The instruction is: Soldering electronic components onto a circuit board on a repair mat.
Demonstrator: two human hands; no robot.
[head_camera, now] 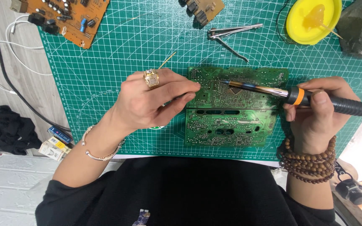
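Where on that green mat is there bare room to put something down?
The widest bare stretch of the cutting mat lies between the orange board and the metal tweezers, above the left hand. It is crowded around the green circuit board, the soldering iron in the right hand, and the yellow dish.

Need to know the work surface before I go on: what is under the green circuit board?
The green circuit board lies flat on a green cutting mat with a white grid. The mat shows all around it and through its slots. Anything between board and mat is covered.
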